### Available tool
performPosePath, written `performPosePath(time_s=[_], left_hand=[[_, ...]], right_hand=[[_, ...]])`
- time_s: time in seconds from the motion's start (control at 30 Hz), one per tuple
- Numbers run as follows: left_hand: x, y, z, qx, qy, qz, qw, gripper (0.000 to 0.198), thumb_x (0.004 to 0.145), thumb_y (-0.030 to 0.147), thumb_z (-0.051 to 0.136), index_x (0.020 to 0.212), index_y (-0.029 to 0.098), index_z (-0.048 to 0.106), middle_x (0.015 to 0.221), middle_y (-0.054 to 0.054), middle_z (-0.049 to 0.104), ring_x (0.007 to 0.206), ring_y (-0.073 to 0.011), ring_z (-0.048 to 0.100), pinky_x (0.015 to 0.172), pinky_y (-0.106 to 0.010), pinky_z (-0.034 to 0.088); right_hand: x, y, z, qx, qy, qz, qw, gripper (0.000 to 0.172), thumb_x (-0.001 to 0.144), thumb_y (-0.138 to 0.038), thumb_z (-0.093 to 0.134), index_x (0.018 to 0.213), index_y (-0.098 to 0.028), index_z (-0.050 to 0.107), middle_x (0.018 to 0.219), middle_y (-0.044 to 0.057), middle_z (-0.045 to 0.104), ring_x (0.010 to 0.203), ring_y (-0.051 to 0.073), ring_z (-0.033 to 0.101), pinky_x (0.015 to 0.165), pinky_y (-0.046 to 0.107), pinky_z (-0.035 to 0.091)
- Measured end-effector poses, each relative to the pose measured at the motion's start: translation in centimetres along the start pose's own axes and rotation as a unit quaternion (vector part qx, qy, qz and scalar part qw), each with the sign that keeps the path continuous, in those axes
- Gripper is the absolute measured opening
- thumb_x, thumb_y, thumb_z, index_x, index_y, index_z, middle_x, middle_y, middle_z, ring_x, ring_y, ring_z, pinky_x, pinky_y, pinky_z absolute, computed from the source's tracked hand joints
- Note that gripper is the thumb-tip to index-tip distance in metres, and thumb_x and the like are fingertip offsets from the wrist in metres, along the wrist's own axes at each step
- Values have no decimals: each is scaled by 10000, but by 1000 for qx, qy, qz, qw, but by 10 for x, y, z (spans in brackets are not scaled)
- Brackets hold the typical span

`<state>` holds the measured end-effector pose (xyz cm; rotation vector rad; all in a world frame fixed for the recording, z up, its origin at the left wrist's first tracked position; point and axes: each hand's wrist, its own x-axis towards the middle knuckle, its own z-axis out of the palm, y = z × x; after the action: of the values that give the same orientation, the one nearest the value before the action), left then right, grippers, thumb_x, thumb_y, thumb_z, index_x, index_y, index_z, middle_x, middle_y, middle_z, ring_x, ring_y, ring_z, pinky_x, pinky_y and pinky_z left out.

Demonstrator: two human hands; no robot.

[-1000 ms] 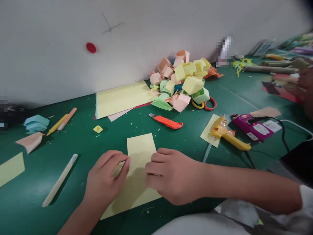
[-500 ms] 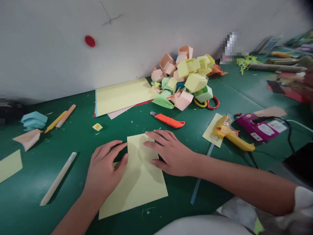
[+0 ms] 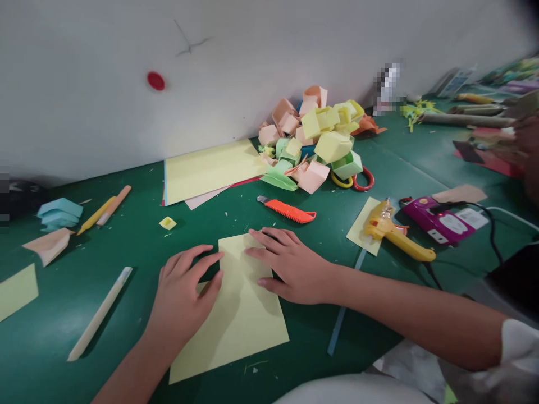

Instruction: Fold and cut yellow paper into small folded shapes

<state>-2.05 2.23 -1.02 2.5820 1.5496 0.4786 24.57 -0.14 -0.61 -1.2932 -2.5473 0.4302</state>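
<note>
A pale yellow sheet of paper [image 3: 240, 325] lies on the green table in front of me, its far part narrower than its near part. My left hand [image 3: 185, 297] rests at the sheet's left side with fingers apart and curved, thumb and index finger by the left edge. Spread over the far right part of the paper, my right hand [image 3: 290, 266] has its fingers stretched out. Neither hand grips anything. Beyond my right hand lies an orange utility knife [image 3: 290, 210]. A small yellow folded paper piece [image 3: 168, 223] sits past my left hand.
Folded paper pieces [image 3: 320, 134] are heaped by the wall, with scissors [image 3: 362, 179] beneath. To the right are a yellow glue gun [image 3: 387, 227] and a purple power strip [image 3: 442, 219]. A rolled paper stick [image 3: 101, 314] lies left; stacked sheets [image 3: 210, 168] lie behind. Another person's hand [image 3: 531, 146] shows far right.
The whole view has shifted slightly, so things sit a little lower in the picture. Both hands keep nearly the same places on the yellow sheet.
</note>
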Motion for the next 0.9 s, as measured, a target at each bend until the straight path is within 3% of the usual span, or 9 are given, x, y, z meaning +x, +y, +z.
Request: performPosePath(time_s=[0.7, 0.9], left_hand=[[0, 2, 0, -1, -7, -11, 1000, 341, 970, 400, 465, 1200, 283, 688, 1320, -57, 615, 1234, -317, 529, 1060, -514, 407], [-1, 8, 3, 27, -10, -46, 999, 526, 976, 424, 425, 1456, 220, 499, 1503, -105, 493, 1350, -372, 431, 1052, -581, 398]], right_hand=[[0, 0, 0, 12, -3, 4, 1000, 530, 969, -408, 563, 1448, -189, 501, 1645, 125, 310, 1474, 343, 274, 1182, 546, 288], [0, -1, 2, 18, 1, 36, 999, 565, 954, -403, 580, 1465, -182, 485, 1641, 119, 323, 1483, 364, 263, 1190, 555, 289]])
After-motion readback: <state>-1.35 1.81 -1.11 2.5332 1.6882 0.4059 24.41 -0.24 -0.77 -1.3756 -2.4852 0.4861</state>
